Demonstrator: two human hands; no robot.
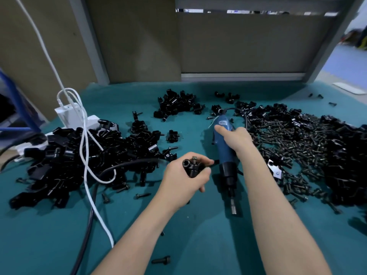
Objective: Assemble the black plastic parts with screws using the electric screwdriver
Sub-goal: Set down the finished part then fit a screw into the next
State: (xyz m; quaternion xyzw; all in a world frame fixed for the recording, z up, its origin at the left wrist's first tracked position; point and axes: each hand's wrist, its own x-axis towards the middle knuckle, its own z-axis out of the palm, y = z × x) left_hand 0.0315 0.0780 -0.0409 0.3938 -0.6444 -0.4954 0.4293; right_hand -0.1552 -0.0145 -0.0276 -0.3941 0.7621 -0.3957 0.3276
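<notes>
Head view: I am looking down on a teal counter (198, 245), with both forearms reaching in from 6 o'clock.
Left grip (186, 175): the fingers are curled round a black plastic part (190, 168), held near the middle of the picture. A screw (194, 158) stands up out of the part's top.
Right grip (236, 135): it is wrapped round the blue body of the electric screwdriver (224, 149), with the forefinger stretched along it toward 11 o'clock.
Electric screwdriver: it sits just at 3 o'clock of the left grip, and its bit (234, 207) points to 6 o'clock. I cannot tell whether the tip touches the counter.
Parts pile (65, 161): a big black heap at 9 o'clock, with a white cable (85, 147) looped over it.
Second pile (176, 105): a smaller heap at 12 o'clock.
Screw heap (297, 139): at 3 o'clock, mixed with more black parts.
Loose screw (161, 261): it lies alone at 6 o'clock, between the forearms.
</notes>
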